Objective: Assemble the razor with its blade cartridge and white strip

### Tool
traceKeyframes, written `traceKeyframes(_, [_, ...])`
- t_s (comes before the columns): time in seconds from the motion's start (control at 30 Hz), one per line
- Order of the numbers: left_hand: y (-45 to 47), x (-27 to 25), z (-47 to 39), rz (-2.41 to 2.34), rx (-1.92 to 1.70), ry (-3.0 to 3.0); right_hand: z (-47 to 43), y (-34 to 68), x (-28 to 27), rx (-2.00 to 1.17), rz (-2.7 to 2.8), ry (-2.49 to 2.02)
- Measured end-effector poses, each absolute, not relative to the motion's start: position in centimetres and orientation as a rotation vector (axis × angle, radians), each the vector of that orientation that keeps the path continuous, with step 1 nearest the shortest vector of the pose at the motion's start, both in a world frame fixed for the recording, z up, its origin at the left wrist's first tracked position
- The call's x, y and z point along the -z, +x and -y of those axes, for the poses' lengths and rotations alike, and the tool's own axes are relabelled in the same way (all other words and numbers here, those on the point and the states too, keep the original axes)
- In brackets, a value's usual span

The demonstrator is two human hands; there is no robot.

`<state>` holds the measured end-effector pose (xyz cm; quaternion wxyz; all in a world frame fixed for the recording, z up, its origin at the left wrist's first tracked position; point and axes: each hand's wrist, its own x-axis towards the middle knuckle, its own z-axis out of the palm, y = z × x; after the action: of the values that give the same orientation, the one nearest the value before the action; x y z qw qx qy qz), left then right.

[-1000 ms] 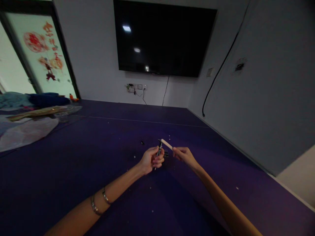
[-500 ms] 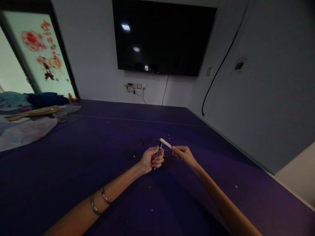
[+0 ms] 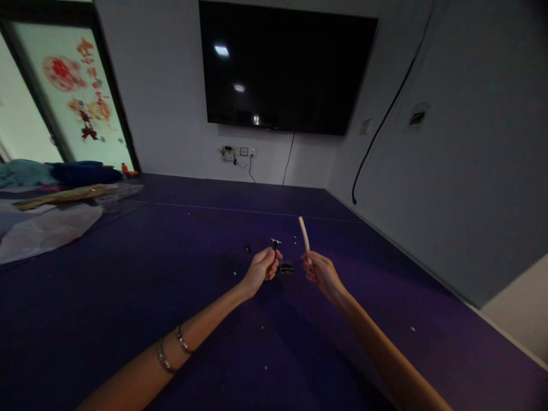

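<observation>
My left hand (image 3: 260, 269) is wrapped around a small dark-handled tool (image 3: 275, 245) with a pale, shiny crosswise head sticking up above the fist. Its exact kind is too small to make out. In my right hand (image 3: 322, 273) a pale wooden stick (image 3: 303, 233) is gripped near its lower end and points up, apart from the tool. Between the hands, on the purple surface (image 3: 192, 319), lies a small dark case-like object (image 3: 286, 267). A little black piece (image 3: 248, 249) rests beyond my left hand.
Tiny pale bits are scattered over the purple surface. Plastic sheeting (image 3: 51, 231) and dark blue cloth (image 3: 83, 173) lie at the left. A television (image 3: 291, 68) hangs on the far wall, and a black cable (image 3: 385, 111) runs down the right wall.
The stick has come away from the tool and swung from slanting left to nearly upright. My left hand has turned the tool, so its crosswise head now shows.
</observation>
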<state>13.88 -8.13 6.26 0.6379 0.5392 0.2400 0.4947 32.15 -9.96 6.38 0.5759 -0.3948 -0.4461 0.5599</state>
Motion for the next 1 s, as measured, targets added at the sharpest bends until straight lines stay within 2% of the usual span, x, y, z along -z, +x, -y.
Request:
traceKeyframes(0.17, [13.9,-5.6,7.3,-0.655,-1.265,1.376,12.9,27.9,-7.8,-1.459,0.821,-0.762])
traceKeyframes(0.4, [13.7,-6.2,7.8,-0.662,-1.213,1.434,16.6,23.5,-9.0,-1.643,0.771,-0.786])
traceKeyframes(0.7, [13.6,-6.1,7.0,-0.657,-1.218,1.389,19.4,21.9,-6.1,-1.711,0.643,-0.794])
traceKeyframes(1.0, [13.7,-6.3,7.6,-0.754,-1.224,1.474,18.5,21.9,-7.8,-1.619,0.704,-0.702])
